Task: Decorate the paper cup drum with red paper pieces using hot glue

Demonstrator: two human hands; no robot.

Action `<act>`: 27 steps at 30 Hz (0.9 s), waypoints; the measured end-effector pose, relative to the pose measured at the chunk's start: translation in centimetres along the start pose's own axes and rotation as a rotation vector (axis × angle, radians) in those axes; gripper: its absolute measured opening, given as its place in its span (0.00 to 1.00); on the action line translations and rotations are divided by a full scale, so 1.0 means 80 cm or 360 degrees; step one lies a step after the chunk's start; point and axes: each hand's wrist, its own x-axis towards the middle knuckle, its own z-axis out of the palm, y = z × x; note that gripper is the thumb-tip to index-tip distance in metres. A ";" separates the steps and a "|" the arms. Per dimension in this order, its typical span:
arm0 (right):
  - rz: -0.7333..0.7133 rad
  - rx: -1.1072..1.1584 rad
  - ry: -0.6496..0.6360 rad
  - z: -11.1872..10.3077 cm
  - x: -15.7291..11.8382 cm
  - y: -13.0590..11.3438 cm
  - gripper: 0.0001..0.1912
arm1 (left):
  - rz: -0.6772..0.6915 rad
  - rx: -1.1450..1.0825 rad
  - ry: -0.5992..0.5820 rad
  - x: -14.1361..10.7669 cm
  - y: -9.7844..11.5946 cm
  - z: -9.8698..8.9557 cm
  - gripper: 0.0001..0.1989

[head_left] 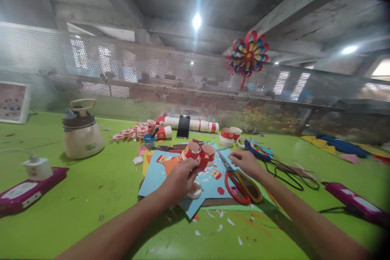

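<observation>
Scraps [230, 222] litter the near tabletop, and here come big scissors [232, 172], lying between the hands! Left hand [182, 179] has fingertips at a red cup [207, 155] over the blue paper [152, 172]; pinched or merely touched, can't tell. Right hand [246, 163] curls beside the blades, fingertip grip unclear. Farther back, a phone [183, 126] blocks part of a white tube [196, 125].

Bare, slim forearms [131, 220] taper into narrow wrists [261, 174] and fingers [189, 166].
</observation>
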 end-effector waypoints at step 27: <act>0.0112 -0.0592 -0.0453 0.000 -0.064 -0.014 0.20 | -0.0311 -0.0275 0.0064 0.004 -0.013 0.000 0.05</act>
